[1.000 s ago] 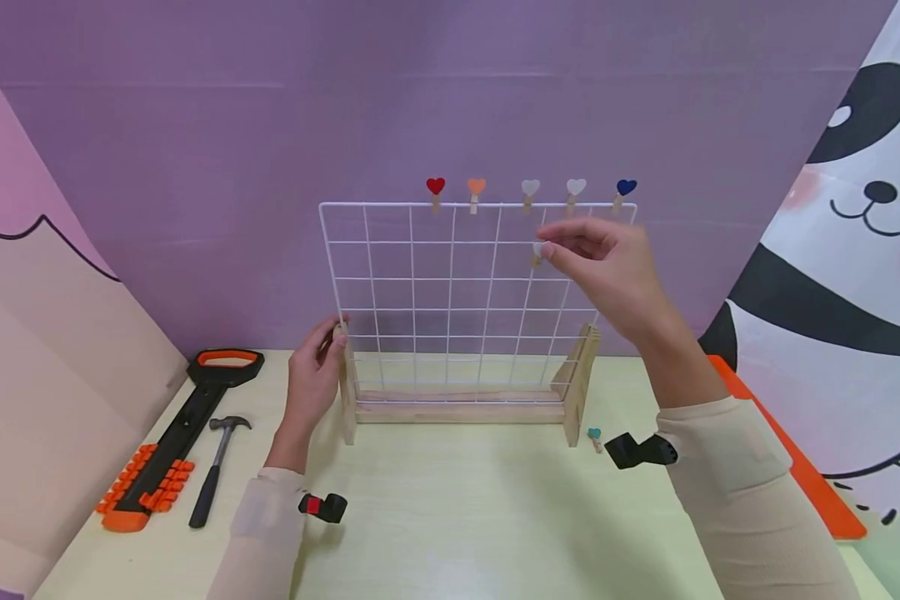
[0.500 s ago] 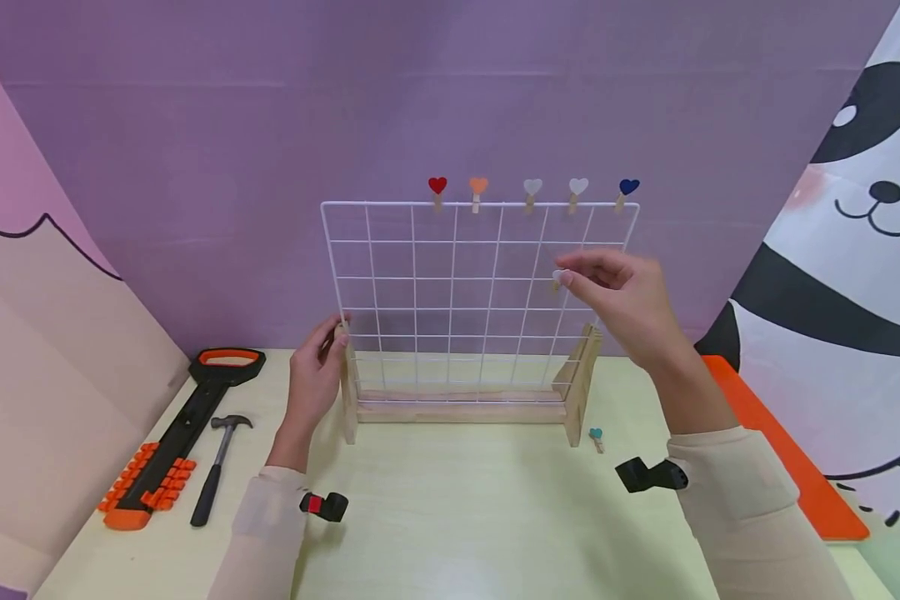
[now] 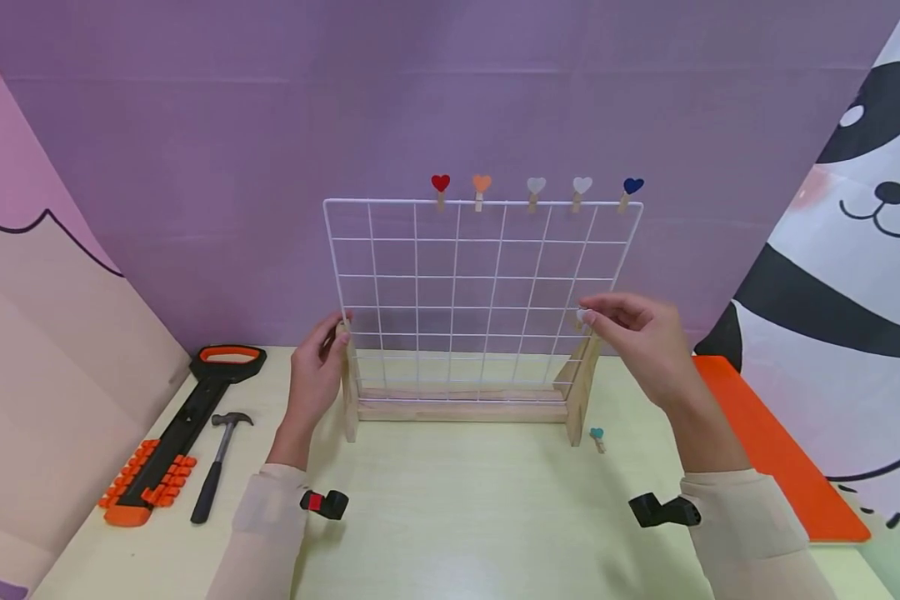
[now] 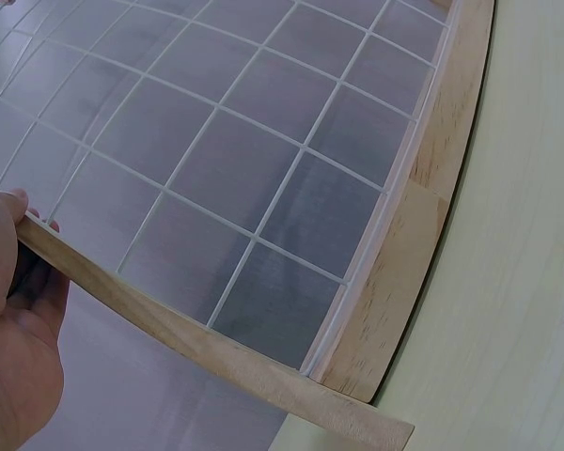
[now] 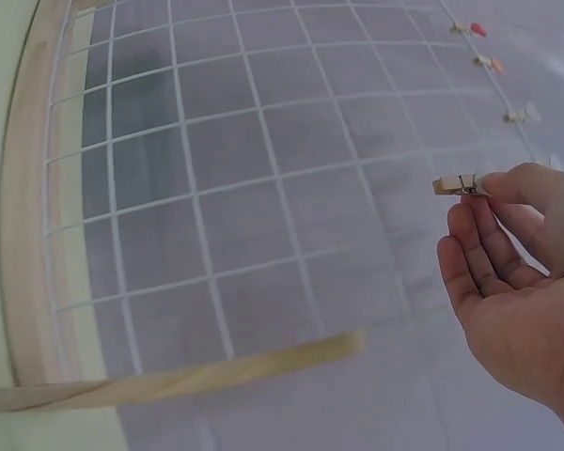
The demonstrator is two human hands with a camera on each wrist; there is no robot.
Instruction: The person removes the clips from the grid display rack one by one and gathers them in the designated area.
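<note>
A white wire grid panel (image 3: 435, 275) stands in a wooden base (image 3: 461, 412). My left hand (image 3: 317, 367) grips the top of the base's left upright (image 4: 169, 324), at the panel's edge. Between right thumb and fingers, my right hand (image 3: 645, 346) pinches a small wooden clothespin (image 5: 459, 185) with a pale heart, in front of the grid's right side. Along the top wire sit heart clothespins: a red one (image 3: 440, 184), an orange one (image 3: 482, 185), two whitish ones and a dark blue one (image 3: 632, 187). A teal heart clothespin (image 3: 597, 439) lies on the table by the right upright.
On the left of the table (image 3: 457, 517) lie a hammer (image 3: 217, 467) and a long black tool with an orange-rimmed handle (image 3: 187, 425), orange pieces along its sides. An orange board (image 3: 787, 458) lies at the right edge. A purple backdrop hangs behind the grid.
My right hand has moved down and slightly right with the pinched clothespin, from near the grid's upper part to its lower right side. My left hand stays on the upright.
</note>
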